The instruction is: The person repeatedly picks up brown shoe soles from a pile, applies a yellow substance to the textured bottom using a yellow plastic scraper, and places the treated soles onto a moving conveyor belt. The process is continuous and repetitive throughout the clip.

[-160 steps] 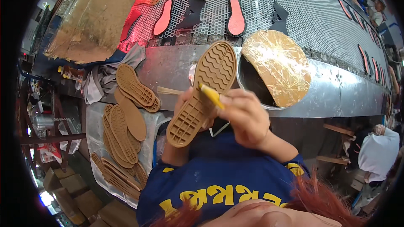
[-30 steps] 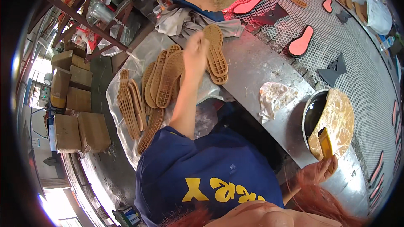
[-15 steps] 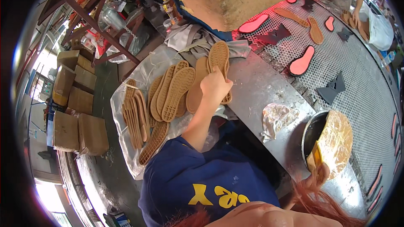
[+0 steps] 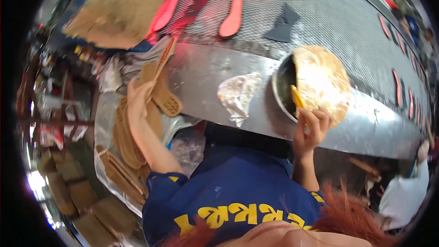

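A tan shoe sole (image 4: 163, 61) stands tilted on edge in my left hand (image 4: 140, 95), whose fingers close around its lower part. Beneath that hand lie more tan soles (image 4: 125, 130), overlapping on a clear plastic sheet (image 4: 101, 132). Another tan sole (image 4: 165, 98) lies just right of the hand. Over at the right, my right hand (image 4: 313, 127) pinches a yellow-handled tool (image 4: 298, 98), its far end hidden in a metal bowl (image 4: 277, 84). A round tan cover with a shiny wrapping (image 4: 322, 73) hides much of that bowl.
A crumpled stained cloth (image 4: 238, 96) lies on the metal ledge (image 4: 206, 71). Beyond runs a mesh belt (image 4: 329, 18) carrying pink-topped soles (image 4: 231, 20) and dark cut pieces (image 4: 283, 24). Cardboard boxes (image 4: 68, 174) stand at lower left. Another person's white sleeve (image 4: 402, 194) shows at right.
The view has swung right, bringing my right hand and the bowl nearer the middle. The sole in my left hand has gone from lying face-up to tilted on edge.
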### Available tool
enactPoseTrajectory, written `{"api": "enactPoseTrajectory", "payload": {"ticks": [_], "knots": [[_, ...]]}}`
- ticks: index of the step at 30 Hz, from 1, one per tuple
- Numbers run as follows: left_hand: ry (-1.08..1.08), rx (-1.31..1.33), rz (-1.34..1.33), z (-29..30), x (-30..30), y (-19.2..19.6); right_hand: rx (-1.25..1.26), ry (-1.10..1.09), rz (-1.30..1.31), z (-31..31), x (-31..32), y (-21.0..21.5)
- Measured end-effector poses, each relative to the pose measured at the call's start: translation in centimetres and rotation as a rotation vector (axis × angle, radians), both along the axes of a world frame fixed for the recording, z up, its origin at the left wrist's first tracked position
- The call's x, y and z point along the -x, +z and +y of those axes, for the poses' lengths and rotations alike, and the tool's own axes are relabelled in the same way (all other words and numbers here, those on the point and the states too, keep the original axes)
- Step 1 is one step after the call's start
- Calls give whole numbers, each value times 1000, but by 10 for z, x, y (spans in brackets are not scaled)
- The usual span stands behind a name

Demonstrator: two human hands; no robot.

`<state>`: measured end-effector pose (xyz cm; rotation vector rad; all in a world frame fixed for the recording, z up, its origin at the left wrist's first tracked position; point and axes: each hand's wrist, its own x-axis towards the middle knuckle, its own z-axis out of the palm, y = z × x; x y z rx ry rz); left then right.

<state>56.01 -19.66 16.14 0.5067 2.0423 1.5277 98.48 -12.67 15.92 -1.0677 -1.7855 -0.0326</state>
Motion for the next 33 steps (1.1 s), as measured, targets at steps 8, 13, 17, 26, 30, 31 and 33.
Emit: {"api": "enactPoseTrajectory", "payload": {"ticks": [8,13,17,26,30,31,33], "knots": [[-494,-363,-869,21,-55,-18,201,-6,-96,8,5,-10],[-650,-349,-1056,29,-81,-36,165,-11,-85,10,1,-7],[-500,-577,-1196,17,-96,-14,174,-46,-133,12,-2,-8],[-838,-812,-1440,19,-129,-59,232,20,-66,15,-3,-8],[-781,-628,-1001,24,-148,-34,239,66,147,13,-5,-4],[-760,-648,-984,26,-157,-25,286,71,237,11,-3,-6],[-667,-676,-932,31,-178,-12,361,98,345,10,-2,-12]]}}
